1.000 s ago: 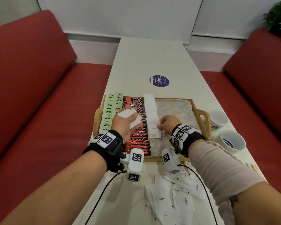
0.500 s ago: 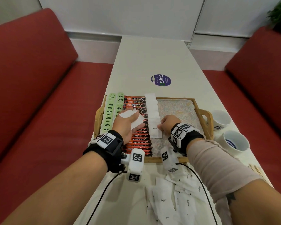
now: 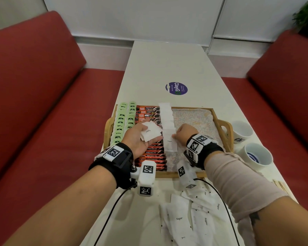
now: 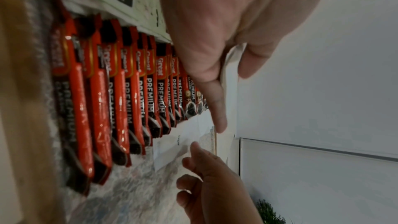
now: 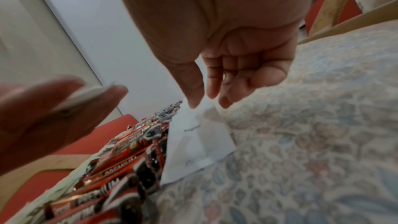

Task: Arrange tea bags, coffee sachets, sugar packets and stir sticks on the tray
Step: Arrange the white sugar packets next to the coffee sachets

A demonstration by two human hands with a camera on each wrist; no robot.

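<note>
- The desk (image 3: 167,68) carries the wooden tray (image 3: 222,128), the landmark here. A loose heap of sugar packets (image 3: 185,215) lies on the desk just in front of the tray's near rim, two white cups (image 3: 256,155) stand off its right handle, and what look like stir sticks (image 3: 281,185) lie beyond its near right corner.
- Inside the tray, from its left side inward: green tea bags (image 3: 122,121) in two columns, then a column of red coffee sachets (image 3: 151,153), then a growing column of white sugar packets down the middle. The tray's right half shows only its patterned liner.
- The left hand (image 3: 140,137) hovers over the coffee sachets, its fingers (image 4: 217,101) and thumb grasping a small stack of spare sugar packets (image 3: 150,133).
- The right hand (image 3: 184,132) sits just right of the sugar column. Its fingers (image 5: 194,81) are loosely curled, with the tips at the far right edge of the nearest laid packet (image 3: 170,143); whether they pinch it or merely nudge it I cannot tell.
- To do this step well, I would square that packet with the column, overlapping the one behind it as the others do, its left edge close beside the sachets.
- Light taps should do; a hard push may shunt the whole row.
- Feed the next packet from the left hand's stack, keeping the tray's right half for the stir sticks.
</note>
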